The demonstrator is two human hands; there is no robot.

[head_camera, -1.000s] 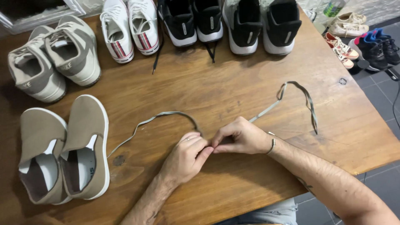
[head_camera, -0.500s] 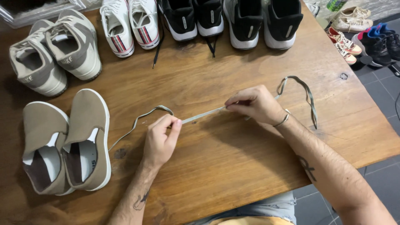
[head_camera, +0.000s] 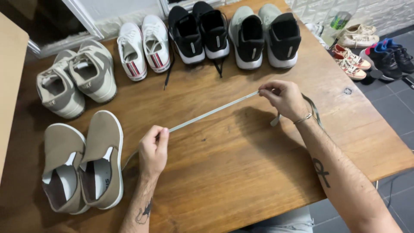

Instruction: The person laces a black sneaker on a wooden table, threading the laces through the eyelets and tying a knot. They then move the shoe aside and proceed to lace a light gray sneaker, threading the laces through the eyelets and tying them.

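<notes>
The flat grey shoelace [head_camera: 213, 112] is running taut above the wooden table [head_camera: 241, 172], slanting from about eight o'clock up to two o'clock across the middle of the board. The left hand [head_camera: 154, 151] is pinching its lower end, fingers closed tight over the lace, with a tail trailing off towards the slip-ons. The right hand [head_camera: 285, 98] is gripping the upper end the same way, fingers curled shut on it, the spare length hanging behind the wrist at the four o'clock side. The step in hand looks like stretching the lace straight and flat between both grips. The next move would call for even tension and a firm pinch at both ends, so the lace is not twisting or slipping.

Moving outward: the tan slip-on pair [head_camera: 82, 164] is sitting at nine o'clock, just beside the left hand. Beige sneakers [head_camera: 75, 82] are resting at ten, white canvas shoes [head_camera: 144, 45] at eleven, black trainers [head_camera: 200, 30] at twelve, grey-and-black runners [head_camera: 265, 34] at one. More shoes [head_camera: 373, 54] are lying on the floor at two.
</notes>
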